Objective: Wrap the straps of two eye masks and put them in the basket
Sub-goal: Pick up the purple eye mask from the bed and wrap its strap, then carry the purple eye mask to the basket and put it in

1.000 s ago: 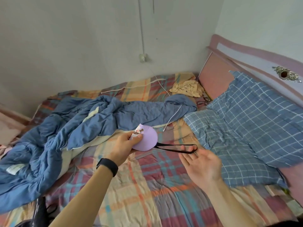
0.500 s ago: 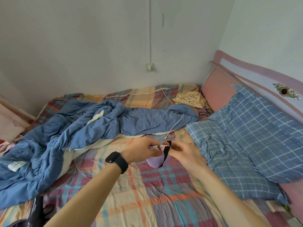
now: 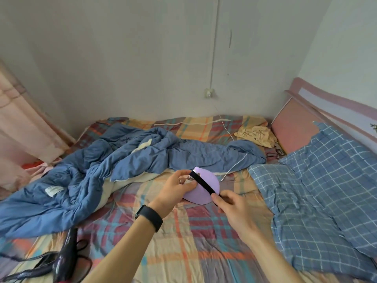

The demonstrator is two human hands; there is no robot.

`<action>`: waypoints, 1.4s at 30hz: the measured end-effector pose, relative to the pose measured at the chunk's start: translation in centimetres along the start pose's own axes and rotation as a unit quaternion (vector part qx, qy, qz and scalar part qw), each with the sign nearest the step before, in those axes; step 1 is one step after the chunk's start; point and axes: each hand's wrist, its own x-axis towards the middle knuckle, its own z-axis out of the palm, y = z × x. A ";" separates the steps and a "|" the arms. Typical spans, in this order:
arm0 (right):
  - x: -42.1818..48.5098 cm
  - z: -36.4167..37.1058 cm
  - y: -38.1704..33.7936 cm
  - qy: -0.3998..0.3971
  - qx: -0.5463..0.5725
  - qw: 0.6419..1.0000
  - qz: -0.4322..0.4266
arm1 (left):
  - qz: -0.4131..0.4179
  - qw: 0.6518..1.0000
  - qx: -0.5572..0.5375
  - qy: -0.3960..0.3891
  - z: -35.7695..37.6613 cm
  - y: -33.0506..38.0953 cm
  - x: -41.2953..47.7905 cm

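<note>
Strap being wound on one purple eye mask, held above the bed centre.

Left hand [image 3: 176, 187] pinches the eye mask [image 3: 201, 189] folded, steadying it; right hand [image 3: 228, 203], at 4 o'clock of it, pinches the black strap [image 3: 202, 181] taut across the fabric, presumably for tight winding. Count: one mask, one strap, no basket visible.

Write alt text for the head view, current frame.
Over a plaid-sheeted bed, a left hand holds a purple eye mask while the right hand pulls its black strap diagonally across it. A rumpled blue duvet lies behind.
</note>
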 end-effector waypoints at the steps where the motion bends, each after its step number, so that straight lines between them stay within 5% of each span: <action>1: -0.3 1.0 -0.2 0.020 0.004 1.000 -0.009 | 0.006 1.000 -0.020 0.011 -0.3 -0.3 -0.9; 8: -3.0 7.5 -0.8 -0.013 0.141 0.989 0.052 | 0.009 0.986 -0.101 0.135 -3.3 -3.0 -8.1; 19: -13.5 16.1 5.1 -0.161 0.072 0.975 0.132 | -0.070 0.919 -0.073 0.381 -7.1 -11.7 -25.6; 29: -25.9 28.2 1.4 -0.375 -0.043 0.926 0.019 | -0.109 0.862 -0.004 0.495 -15.1 -16.6 -43.6; 42: -43.8 56.8 -3.3 -0.507 -0.136 0.844 -0.108 | -0.163 0.838 0.061 0.517 -37.8 -23.2 -69.5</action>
